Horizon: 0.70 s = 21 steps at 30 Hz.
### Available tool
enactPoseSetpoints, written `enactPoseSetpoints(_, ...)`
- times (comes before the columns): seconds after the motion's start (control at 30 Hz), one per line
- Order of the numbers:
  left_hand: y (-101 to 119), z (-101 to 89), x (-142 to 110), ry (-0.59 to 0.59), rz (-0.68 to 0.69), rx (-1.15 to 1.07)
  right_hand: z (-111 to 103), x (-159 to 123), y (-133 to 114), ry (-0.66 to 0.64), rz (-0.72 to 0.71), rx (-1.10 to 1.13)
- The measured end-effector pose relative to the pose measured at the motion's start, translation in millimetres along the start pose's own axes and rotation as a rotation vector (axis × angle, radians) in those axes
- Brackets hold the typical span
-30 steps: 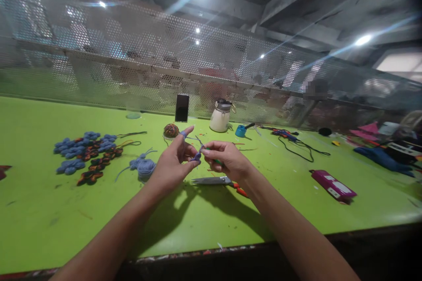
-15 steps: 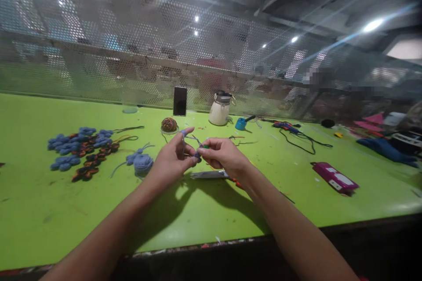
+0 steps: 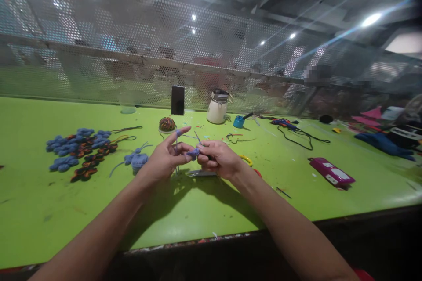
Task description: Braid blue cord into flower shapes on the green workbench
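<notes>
Between thumb and fingers, my left hand (image 3: 165,154) pinches a small blue crochet piece (image 3: 193,153). Blue yarn wraps its raised index finger and hangs down behind the thumb. My right hand (image 3: 220,158) is closed around a thin crochet hook (image 3: 198,136), whose shaft points up past the fingers; its handle is mostly hidden. The right fingertips touch the piece's right side. Under the hands lie scissors (image 3: 201,173), blades to the left, with yellow and red handles partly covered by my right wrist. A ball of blue yarn (image 3: 139,163) sits left of my left hand.
Blue crochet flowers (image 3: 64,163) and dark orange ones (image 3: 85,171) lie at left. Behind stand a multicoloured yarn ball (image 3: 167,124), a phone (image 3: 177,100), a white jar (image 3: 216,112) and a blue pot (image 3: 238,121). A glue gun (image 3: 284,124) and purple box (image 3: 332,172) are at right.
My right hand has turned, so the hook now points upward and its green part is hidden. The blue piece shows more between my fingers. The scissors' yellow handle has come into sight.
</notes>
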<state>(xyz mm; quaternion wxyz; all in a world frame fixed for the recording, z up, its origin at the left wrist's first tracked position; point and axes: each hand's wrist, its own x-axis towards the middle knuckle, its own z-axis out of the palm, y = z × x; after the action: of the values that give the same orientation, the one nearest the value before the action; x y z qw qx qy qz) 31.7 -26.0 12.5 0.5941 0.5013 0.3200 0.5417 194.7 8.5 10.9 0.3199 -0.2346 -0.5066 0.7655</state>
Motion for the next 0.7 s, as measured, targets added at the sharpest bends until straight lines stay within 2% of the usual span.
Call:
enactPoseSetpoints(0.23, -1.3, -1.1, -0.5, -0.019, -0.06, -0.081, 5.2, -0.5, 6.5, 0.051, -0.067, -0.091)
enactPoseSetpoints(0.47, -1.9, -1.1, 1.3, 0.0, -0.069, -0.043, 16.7, -0.3, 11.5, 0.251, -0.16, -0.216)
enactPoseSetpoints(0.6, -3.7, -2.1, 3.4, 0.087, -0.03, -0.02, 12.0, -0.9, 12.2, 0.171, -0.181, -0.226)
enactPoseSetpoints(0.7, -3.6, -3.7, 3.4, 0.074, -0.039, -0.059, 6.7, -1.3, 12.0, 0.097, -0.213, -0.264)
